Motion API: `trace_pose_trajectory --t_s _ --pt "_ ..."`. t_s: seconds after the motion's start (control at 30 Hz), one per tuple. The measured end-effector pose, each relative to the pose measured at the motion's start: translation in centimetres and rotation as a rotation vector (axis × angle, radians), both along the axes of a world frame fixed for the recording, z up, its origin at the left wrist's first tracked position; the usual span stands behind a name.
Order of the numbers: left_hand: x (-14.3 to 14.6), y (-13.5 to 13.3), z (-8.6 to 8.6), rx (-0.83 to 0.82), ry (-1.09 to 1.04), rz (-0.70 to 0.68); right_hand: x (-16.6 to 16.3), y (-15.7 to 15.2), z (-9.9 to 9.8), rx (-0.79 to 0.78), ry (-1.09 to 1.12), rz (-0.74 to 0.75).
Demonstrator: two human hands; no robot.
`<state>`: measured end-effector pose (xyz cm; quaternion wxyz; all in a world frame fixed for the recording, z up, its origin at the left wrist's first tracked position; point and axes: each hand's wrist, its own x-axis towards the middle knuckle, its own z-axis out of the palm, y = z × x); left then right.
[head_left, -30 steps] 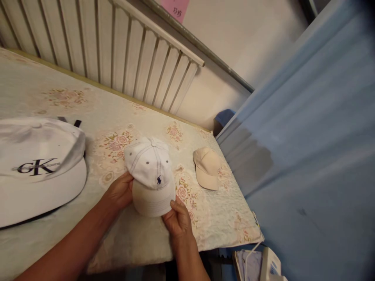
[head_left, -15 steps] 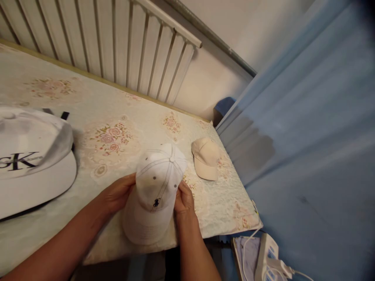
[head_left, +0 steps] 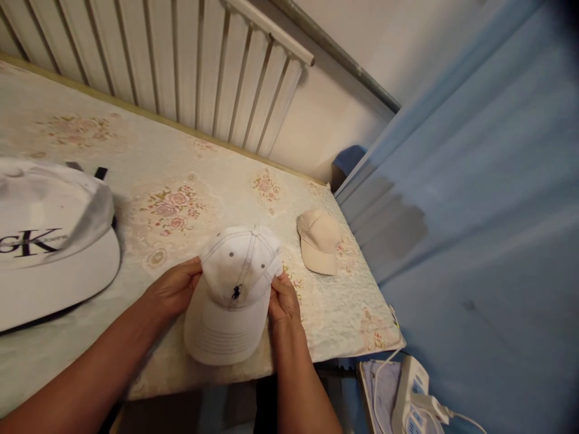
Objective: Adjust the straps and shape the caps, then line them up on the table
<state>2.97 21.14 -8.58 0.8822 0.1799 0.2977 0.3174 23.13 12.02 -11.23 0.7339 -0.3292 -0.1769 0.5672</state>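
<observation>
Between my two hands is a white baseball cap (head_left: 233, 301) with a small dark embroidered figure on its front panel; its brim points toward me. My left hand (head_left: 176, 286) is closed on the cap's left side, and my right hand (head_left: 284, 296) grips its right side, with some fingertips hidden behind the fabric. A beige cap (head_left: 319, 241) lies on the floral bedding beyond my right hand. At the far left, a larger-looking white cap with black letters (head_left: 54, 241) is partly cut off by the picture's edge.
Floral quilted bedding (head_left: 235, 172) covers the surface, bordered at the back by a slatted rail (head_left: 181, 72). A blue curtain (head_left: 452, 241) hangs along the right. A white power strip (head_left: 409, 392) with cables sits below the bed's right corner. A dark blue object (head_left: 348, 160) shows behind the curtain.
The held cap has tilted so its front panel and brim face me more, and it has shifted slightly left. Both hands keep their grip.
</observation>
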Motion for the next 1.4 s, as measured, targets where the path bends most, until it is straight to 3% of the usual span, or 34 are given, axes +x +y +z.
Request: trace_pose_trajectory --t_s 0.27,0.47,0.77,1.13,1.4 --pt "0.2 0.3 -1.2 0.022 0.016 0.005 0.2 0.1 -0.5 -0.034 -0.001 -0.076" --pt "0.5 -0.2 -0.8 -0.029 0.002 -0.038 0.0 0.0 -0.2 -0.111 0.097 -0.131" --pt "0.7 0.0 -1.4 -0.066 0.016 -0.077 0.1 -0.5 0.0 -0.116 0.256 -0.103" --pt "1.1 -0.5 -1.2 -0.075 0.014 -0.143 0.0 -0.7 0.1 -0.116 0.23 -0.105" --pt "0.8 -0.5 -1.1 -0.082 -0.039 -0.082 -0.1 -0.5 0.7 -0.147 0.233 -0.059"
